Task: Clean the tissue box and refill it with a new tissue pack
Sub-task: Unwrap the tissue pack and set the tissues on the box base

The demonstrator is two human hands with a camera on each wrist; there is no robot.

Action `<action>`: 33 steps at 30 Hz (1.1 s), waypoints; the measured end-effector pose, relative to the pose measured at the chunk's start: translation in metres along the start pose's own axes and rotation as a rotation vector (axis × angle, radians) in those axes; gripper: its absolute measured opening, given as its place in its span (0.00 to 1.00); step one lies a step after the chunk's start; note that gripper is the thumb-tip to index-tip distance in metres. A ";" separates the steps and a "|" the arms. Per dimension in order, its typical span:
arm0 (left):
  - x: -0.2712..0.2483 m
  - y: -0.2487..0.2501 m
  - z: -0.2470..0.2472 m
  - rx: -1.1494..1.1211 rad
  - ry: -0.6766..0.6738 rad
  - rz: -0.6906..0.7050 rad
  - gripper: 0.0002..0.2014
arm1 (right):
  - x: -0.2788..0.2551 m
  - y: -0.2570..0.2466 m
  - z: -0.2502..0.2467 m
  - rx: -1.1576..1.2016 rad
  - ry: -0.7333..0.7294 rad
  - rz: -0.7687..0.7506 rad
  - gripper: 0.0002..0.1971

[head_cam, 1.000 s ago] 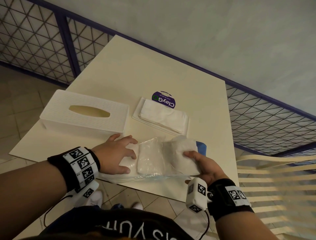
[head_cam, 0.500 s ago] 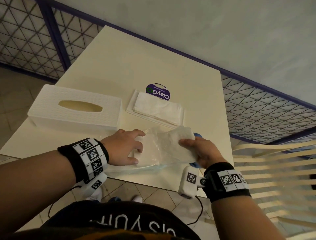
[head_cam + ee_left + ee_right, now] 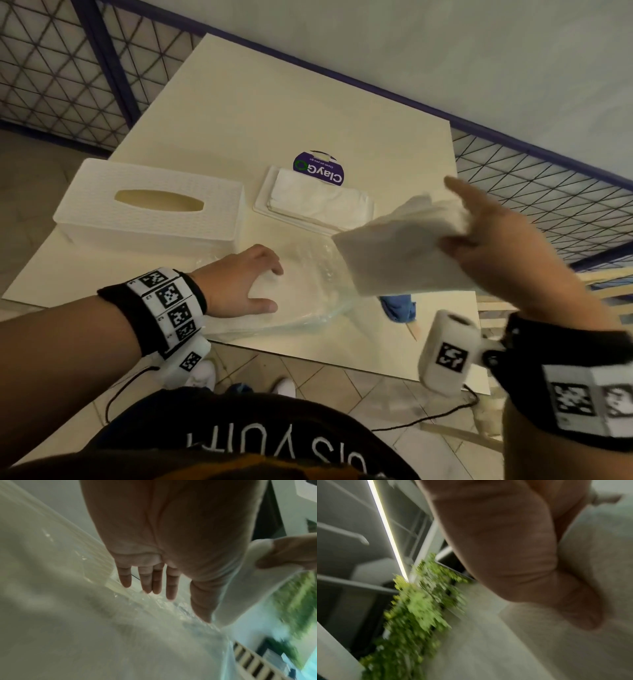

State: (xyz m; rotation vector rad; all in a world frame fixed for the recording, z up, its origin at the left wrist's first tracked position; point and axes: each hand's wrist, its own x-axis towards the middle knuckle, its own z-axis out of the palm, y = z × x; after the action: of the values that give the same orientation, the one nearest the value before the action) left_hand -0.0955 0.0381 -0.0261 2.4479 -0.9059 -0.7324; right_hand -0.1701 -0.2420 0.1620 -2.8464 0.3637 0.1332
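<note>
A white tissue box point(image 3: 150, 209) with an oval slot stands on the table's left. Beside it lies its flat base point(image 3: 263, 205), bearing a thin pile of white tissues and a purple ClayGo label point(image 3: 318, 168). My left hand point(image 3: 274, 287) presses straight fingers point(image 3: 154, 582) on a clear plastic wrapper point(image 3: 315, 291) at the near edge. My right hand point(image 3: 489, 240) grips a thick stack of white tissues point(image 3: 404, 253), held in the air to the right of the wrapper. The thumb point(image 3: 530, 568) lies over the stack point(image 3: 573, 628).
A blue object point(image 3: 399, 306) lies on the cream table point(image 3: 274, 102) below the lifted stack. A slatted chair point(image 3: 609, 284) stands to the right. A mesh fence point(image 3: 51, 68) runs behind and beside the table. Tiled floor lies below the near edge.
My right hand has drawn the tissue stack out of the wrapper and lifted it up and to the right. My left hand stays pressing on the wrapper.
</note>
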 end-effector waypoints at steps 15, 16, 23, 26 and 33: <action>-0.061 -0.011 -0.056 -1.592 0.038 0.127 0.33 | 0.014 -0.041 0.071 1.099 -0.174 -0.088 0.13; -0.063 -0.016 -0.057 -1.678 0.054 0.112 0.36 | 0.019 -0.041 0.079 1.117 -0.199 -0.061 0.13; -0.047 -0.020 -0.037 -0.974 0.478 -0.252 0.26 | 0.045 -0.039 0.135 1.095 -0.202 0.009 0.12; -0.042 -0.021 -0.021 -0.936 0.521 -0.265 0.20 | 0.044 -0.034 0.156 1.106 -0.212 0.009 0.17; -0.033 -0.022 -0.001 -0.725 0.477 -0.189 0.16 | 0.040 -0.024 0.184 1.063 -0.217 0.059 0.21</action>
State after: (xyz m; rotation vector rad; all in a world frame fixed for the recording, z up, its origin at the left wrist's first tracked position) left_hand -0.1060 0.0760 -0.0264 1.9203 -0.1704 -0.3986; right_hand -0.1354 -0.1788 -0.0135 -1.7552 0.3318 0.1864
